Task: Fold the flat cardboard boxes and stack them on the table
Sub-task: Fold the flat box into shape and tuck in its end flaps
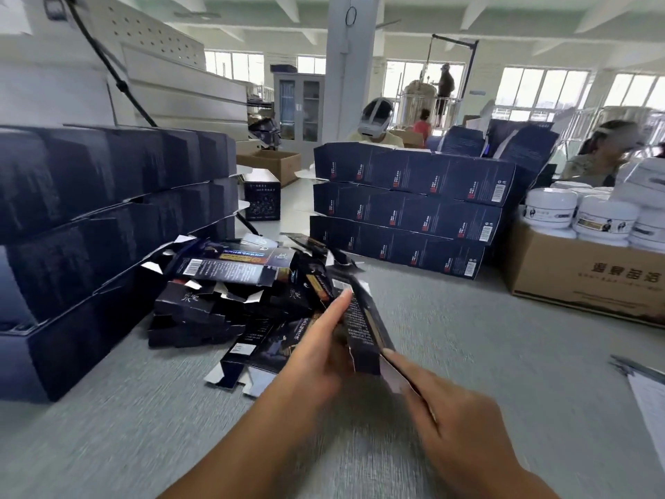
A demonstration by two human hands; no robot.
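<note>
1. Along the left of the frame, a stack of folded boxes (pixel 108 210) stands three tiers high on the grey table (pixel 485 336).
2. Left of centre, a loose pile of flat boxes (pixel 223 300) lies against that stack, still to be folded.
3. At lower centre, the left hand (pixel 316 358) steadies the work. Its forefinger lies straight along one face, but the other fingers are hidden or blurred, so I cannot tell how they grip.
4. The box in hand (pixel 363 329) is at the centre of the frame, raised off the table, half formed and tilted on edge.
5. Just right of it, the right hand (pixel 453 419) reaches in with its fingers stretched nearly straight, the forefinger tip at the near end of the box above a white flap (pixel 392 376).
6. The step looks like closing that end. It should go best if the body is squared first and the flap is then tucked in along its crease, not forced.
7. At upper centre-right, a second stack (pixel 403 210) would take the finished box. A brown carton (pixel 575 279) of white jars (pixel 550 207) sits at the far right.
</note>
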